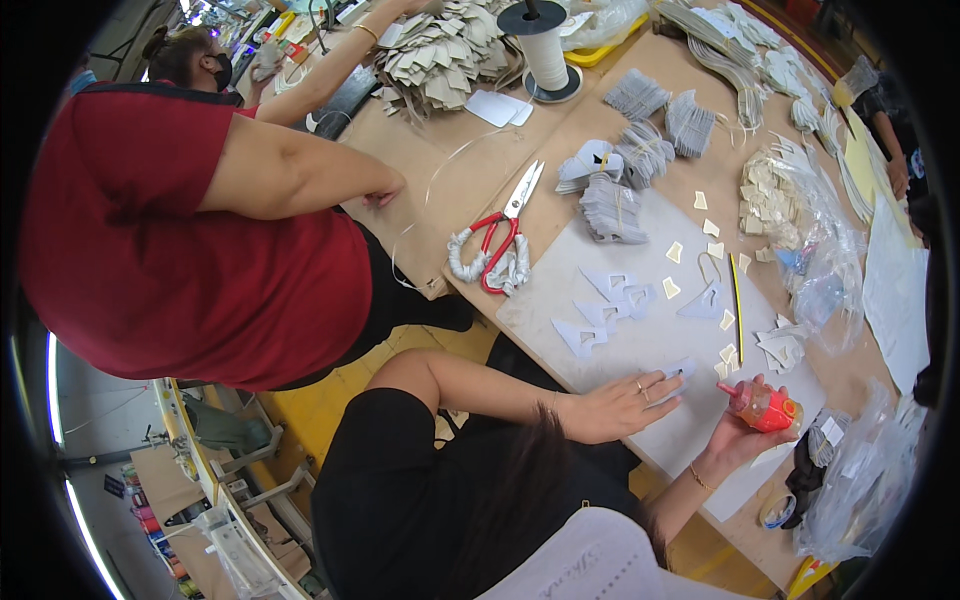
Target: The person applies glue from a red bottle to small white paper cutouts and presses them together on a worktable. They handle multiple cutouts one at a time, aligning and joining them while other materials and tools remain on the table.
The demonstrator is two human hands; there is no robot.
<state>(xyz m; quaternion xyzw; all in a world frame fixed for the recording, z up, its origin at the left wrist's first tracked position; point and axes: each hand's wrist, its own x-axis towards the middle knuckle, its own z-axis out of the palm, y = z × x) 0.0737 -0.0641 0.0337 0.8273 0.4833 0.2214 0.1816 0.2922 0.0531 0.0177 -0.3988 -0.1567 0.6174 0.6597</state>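
My right hand (738,442) is wrapped round a red squeeze bottle (764,408) with a narrow nozzle, tilted toward the left. Flat on the pale board (560,358), my left hand (618,408) has its fingers stretched out, the tips at a small translucent piece (680,370). Farther off on the board lie several similar bluish pieces (608,312) with cut-out windows. Small cream pieces (671,288) are scattered beside them, near a yellow pencil (738,310). What the bottle contains cannot be made out.
Red-handled scissors (492,245) lie left of the board. Tied grey bundles (612,208) stand behind it, with a spool (545,55) farther back. Plastic bags (850,490) and a tape roll (777,510) lie at right. A person in a red shirt (190,240) stands close on my left.
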